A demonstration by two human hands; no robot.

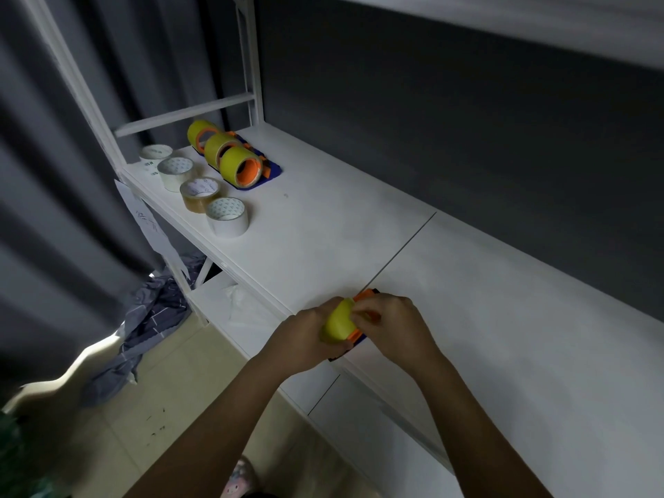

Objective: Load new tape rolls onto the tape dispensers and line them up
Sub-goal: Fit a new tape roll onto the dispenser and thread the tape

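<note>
Fingers (363, 312) of both hands clamp yellow tape roll (339, 323) onto dispenser (355, 336), lower centre; skewed seating risks jamming.

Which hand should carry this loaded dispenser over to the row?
Probably the left hand: it already grips the yellow roll on the dispenser, and the row lies on its side. The right hand only works at the roll's front.
</note>
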